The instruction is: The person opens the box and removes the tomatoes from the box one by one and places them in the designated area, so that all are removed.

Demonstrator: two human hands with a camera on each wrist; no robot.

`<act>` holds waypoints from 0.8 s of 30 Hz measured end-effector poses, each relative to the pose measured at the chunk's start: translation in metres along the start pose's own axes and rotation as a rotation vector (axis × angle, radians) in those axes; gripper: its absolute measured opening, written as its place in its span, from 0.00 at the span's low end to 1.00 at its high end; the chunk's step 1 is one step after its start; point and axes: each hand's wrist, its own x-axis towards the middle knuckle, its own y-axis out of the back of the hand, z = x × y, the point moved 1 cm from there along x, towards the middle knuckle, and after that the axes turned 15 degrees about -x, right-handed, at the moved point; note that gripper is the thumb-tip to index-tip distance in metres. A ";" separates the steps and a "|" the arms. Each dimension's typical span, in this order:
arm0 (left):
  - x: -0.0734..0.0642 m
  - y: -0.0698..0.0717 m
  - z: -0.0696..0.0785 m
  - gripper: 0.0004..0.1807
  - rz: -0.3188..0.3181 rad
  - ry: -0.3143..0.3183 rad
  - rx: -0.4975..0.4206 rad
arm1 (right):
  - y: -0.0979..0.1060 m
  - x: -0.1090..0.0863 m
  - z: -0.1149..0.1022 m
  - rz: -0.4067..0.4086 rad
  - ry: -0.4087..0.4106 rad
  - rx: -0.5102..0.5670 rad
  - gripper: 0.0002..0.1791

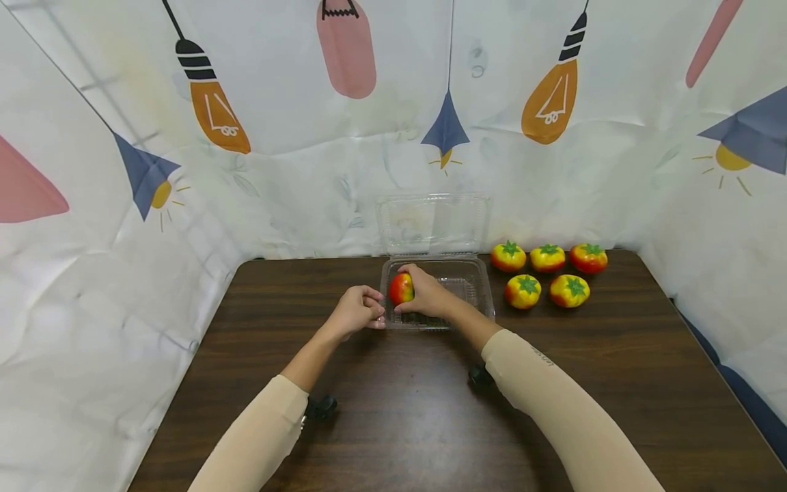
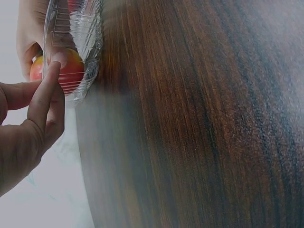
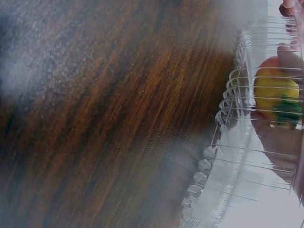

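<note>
A clear plastic clamshell box [image 1: 486, 290] lies at the table's back edge, its lid [image 1: 433, 225] raised against the backdrop. Inside its left end, my right hand [image 1: 427, 294] grips a red-and-yellow tomato-like fruit [image 1: 402, 289] between thumb and fingers. The right wrist view shows that fruit [image 3: 273, 90] through the ribbed wall, green leafy top downward. My left hand [image 1: 358, 309] is at the box's left front corner; in the left wrist view its thumb and index finger [image 2: 45, 95] pinch the rim.
Right of the box, several similar fruits [image 1: 547, 258] with green star-shaped tops stand in two rows on the dark wooden table [image 1: 406, 424]. A white patterned cloth [image 1: 295, 198] hangs behind the table and along its sides.
</note>
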 end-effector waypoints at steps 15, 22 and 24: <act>0.000 -0.001 -0.001 0.17 0.000 0.010 -0.010 | 0.015 -0.011 -0.001 0.009 0.019 0.023 0.48; 0.000 -0.001 0.000 0.17 0.017 0.018 -0.013 | 0.025 -0.017 0.000 0.021 0.007 0.037 0.48; -0.001 -0.001 0.000 0.17 0.015 0.015 -0.006 | 0.027 -0.020 0.001 0.023 0.001 0.033 0.47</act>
